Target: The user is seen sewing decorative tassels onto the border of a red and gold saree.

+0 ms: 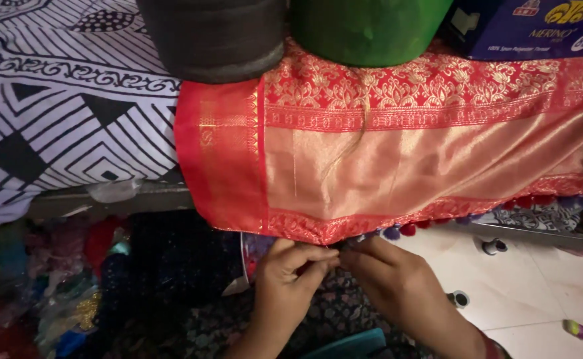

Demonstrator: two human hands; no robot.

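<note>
A red and gold brocade cloth (398, 153) hangs over the edge of a bed, with red and purple pom-pom tassels (404, 230) along part of its lower hem. My left hand (285, 282) and my right hand (391, 282) meet just below the hem near its middle. Both pinch the hem's edge with their fingertips close together. What lies between the fingertips is too small to tell. A loose golden thread (348, 146) runs down across the cloth.
A black-and-white patterned bedsheet (58, 100) covers the bed at left. A dark roll (215, 36), a green roll (364, 26) and a blue box (537, 26) rest on the cloth's top. Bright clutter (45, 292) lies bottom left. Small objects lie on the white floor tiles (537, 292).
</note>
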